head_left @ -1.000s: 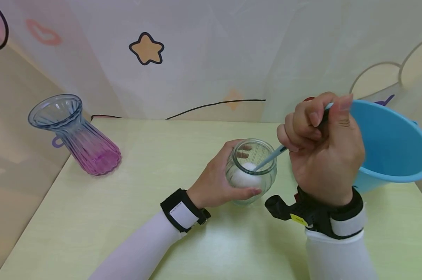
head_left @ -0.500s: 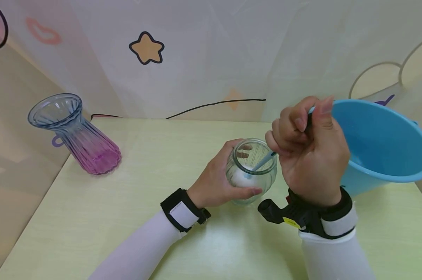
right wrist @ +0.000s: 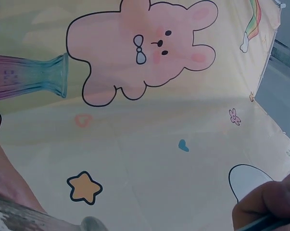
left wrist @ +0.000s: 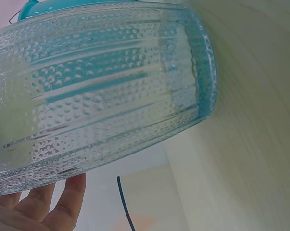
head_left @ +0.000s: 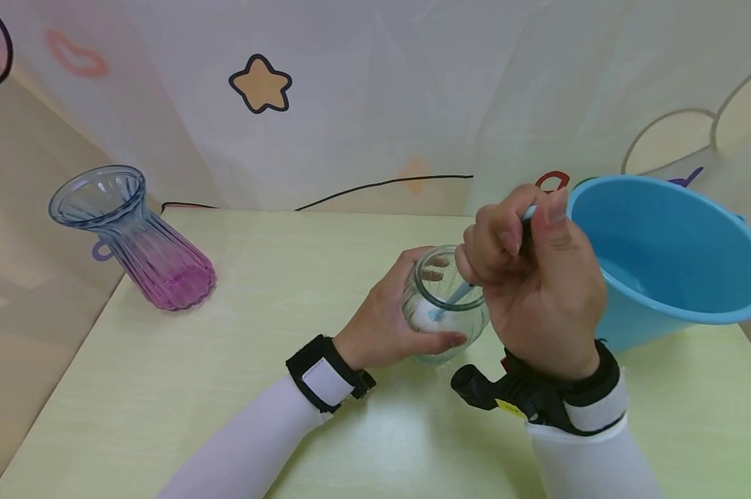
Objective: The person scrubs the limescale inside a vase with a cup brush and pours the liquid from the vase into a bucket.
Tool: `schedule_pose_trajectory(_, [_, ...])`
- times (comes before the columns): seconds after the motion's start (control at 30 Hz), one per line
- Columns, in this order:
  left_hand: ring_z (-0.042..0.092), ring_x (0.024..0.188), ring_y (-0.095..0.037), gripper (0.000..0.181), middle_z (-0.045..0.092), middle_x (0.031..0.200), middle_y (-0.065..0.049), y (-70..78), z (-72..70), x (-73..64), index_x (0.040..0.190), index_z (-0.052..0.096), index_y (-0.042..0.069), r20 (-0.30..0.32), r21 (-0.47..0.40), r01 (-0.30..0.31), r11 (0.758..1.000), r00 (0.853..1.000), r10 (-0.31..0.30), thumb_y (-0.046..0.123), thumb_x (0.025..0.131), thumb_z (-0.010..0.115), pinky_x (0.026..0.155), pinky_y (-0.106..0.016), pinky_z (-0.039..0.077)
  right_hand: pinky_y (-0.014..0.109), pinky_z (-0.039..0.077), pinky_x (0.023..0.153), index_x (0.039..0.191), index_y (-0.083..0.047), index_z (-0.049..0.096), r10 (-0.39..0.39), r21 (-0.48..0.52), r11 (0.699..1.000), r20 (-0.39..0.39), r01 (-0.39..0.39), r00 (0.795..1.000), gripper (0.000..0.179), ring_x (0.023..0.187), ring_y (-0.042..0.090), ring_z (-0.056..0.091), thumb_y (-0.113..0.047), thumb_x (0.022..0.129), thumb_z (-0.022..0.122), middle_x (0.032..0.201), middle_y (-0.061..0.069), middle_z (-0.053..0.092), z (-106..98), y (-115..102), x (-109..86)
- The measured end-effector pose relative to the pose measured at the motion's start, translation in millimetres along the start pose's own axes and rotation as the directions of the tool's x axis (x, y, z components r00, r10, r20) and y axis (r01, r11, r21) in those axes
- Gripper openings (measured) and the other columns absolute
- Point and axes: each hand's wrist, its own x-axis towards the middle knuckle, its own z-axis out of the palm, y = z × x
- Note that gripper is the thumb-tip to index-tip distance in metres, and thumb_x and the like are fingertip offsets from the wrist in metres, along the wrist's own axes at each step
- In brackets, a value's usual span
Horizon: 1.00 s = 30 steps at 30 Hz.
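Note:
My left hand (head_left: 394, 322) grips a ribbed, dimpled glass jar (head_left: 453, 333) round its side on the table. In the left wrist view the glass jar (left wrist: 111, 91) fills much of the picture, some fingers (left wrist: 70, 199) showing beneath it. Curled round the dark and light-blue handle of a sponge bottle brush (head_left: 459, 292), my right hand (head_left: 540, 291) is just right of the jar's mouth and covers part of its rim. The brush slants down into the jar, its white sponge head inside. The right wrist view shows only part of the right hand (right wrist: 274, 199) at the lower right corner.
A blue-to-pink fluted glass vase (head_left: 163, 256) stands at the left of the table. A light-blue bucket (head_left: 681, 256) is close behind and right of my right hand. A printed cloth (head_left: 363, 104) hangs behind the table (head_left: 226, 388).
My right hand has moved left and slightly lower, toward the jar's mouth, and the brush handle with it. The left hand and jar have stayed in place.

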Motion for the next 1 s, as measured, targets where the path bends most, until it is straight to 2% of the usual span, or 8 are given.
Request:
schedule_pose_trajectory(0.2, [0.058,0.120,-0.013,0.097,0.057,0.138,0.006,-1.5,-0.7,0.2,0.151,0.033,0.031,-0.009,0.002,-0.023,1.000,1.000,0.023,0.025,0.075,0.093,0.099,-0.035,0.054,0.031,0.021,0.050,0.087,-0.003,0.047,0.021,-0.009,1.000,-0.004,-0.021,1.000,0.038,0.055,0.015,0.028,-0.028,0.113,0.036,0.065,0.004,0.030,-1,1,2.7])
schedule_pose_trajectory(0.53, [0.058,0.121,-0.015,0.098,0.057,0.137,0.006,-2.3,-1.7,-1.3,0.151,0.032,0.030,-0.009,-0.006,-0.005,1.000,1.000,0.005,0.023,0.075,0.093,0.099,-0.036,0.055,0.034,0.020,0.051,0.086,-0.007,0.049,0.075,-0.068,0.995,-0.040,-0.078,0.996,0.037,0.055,0.015,0.026,-0.030,0.113,0.036,0.066,0.004,0.029,1,4,5.7])
schedule_pose_trajectory(0.63, [0.059,0.118,-0.016,0.098,0.058,0.135,0.006,-1.9,-1.4,-1.4,0.151,0.032,0.031,-0.004,-0.043,-0.004,0.999,1.000,0.004,0.019,0.075,0.093,0.096,-0.035,0.056,0.034,0.020,0.053,0.085,-0.010,0.049,0.127,-0.156,0.979,-0.049,-0.134,0.991,0.038,0.056,0.016,0.025,-0.035,0.112,0.036,0.066,0.003,0.027,2,7,6.9])
schedule_pose_trajectory(0.8, [0.059,0.113,-0.016,0.098,0.059,0.130,0.005,-2.0,-0.3,-0.4,0.150,0.032,0.032,0.013,-0.093,-0.009,0.996,1.000,0.011,0.014,0.075,0.092,0.093,-0.034,0.058,0.034,0.021,0.055,0.086,-0.014,0.047,0.194,-0.316,0.926,-0.074,-0.208,0.978,0.040,0.058,0.019,0.027,-0.047,0.108,0.039,0.068,0.003,0.029,4,13,6.3])
schedule_pose_trajectory(1.0, [0.060,0.108,-0.017,0.094,0.060,0.126,0.003,-2.5,1.5,1.0,0.149,0.034,0.029,0.013,-0.086,-0.017,0.996,1.000,0.018,0.015,0.075,0.092,0.089,-0.033,0.058,0.037,0.020,0.057,0.088,-0.014,0.050,0.241,-0.332,0.910,-0.062,-0.248,0.969,0.037,0.059,0.020,0.026,-0.041,0.111,0.038,0.069,0.004,0.027,0,20,3.9])
